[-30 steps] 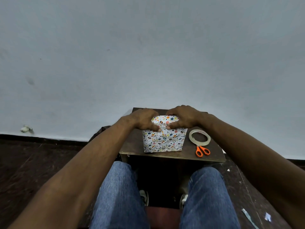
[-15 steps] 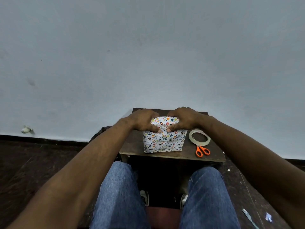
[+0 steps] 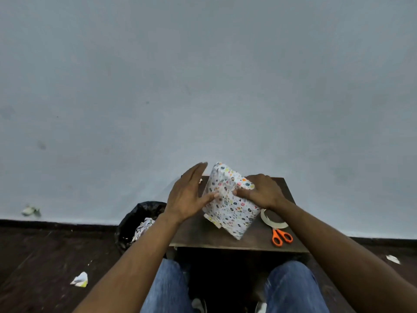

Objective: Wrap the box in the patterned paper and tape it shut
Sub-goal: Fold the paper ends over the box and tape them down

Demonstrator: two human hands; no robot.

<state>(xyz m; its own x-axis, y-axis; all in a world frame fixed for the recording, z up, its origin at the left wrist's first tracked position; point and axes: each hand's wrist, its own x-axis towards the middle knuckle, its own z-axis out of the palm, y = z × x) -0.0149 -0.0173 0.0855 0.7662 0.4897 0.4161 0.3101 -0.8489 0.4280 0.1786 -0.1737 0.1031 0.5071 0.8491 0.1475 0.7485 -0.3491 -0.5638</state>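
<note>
Nearest are two knees in blue denim, with a crumpled scrap of white paper lying on the dark floor to the left. Just beyond the knees stands one small table with a flat, dark brown, matte top. On its near right part lies one pair of scissors with glossy orange plastic handles, and touching them from behind is one flat ring of pale tape.

One box, covered in white paper with small coloured dots, stands tilted over the middle of the table, its lower corner close to the near edge. Its long axis runs from that near-right corner up to the far left, so its top end leans away toward the wall. A loose paper flap shows at its lower left edge.

The left hand is released, fingers straight, its thumb touching the box's left face. The right hand grasps the box at its right side, fingers curled onto the paper.

Left of the table sits one black plastic bag holding crumpled patterned scraps. Farthest back rises a plain, pale grey wall.
</note>
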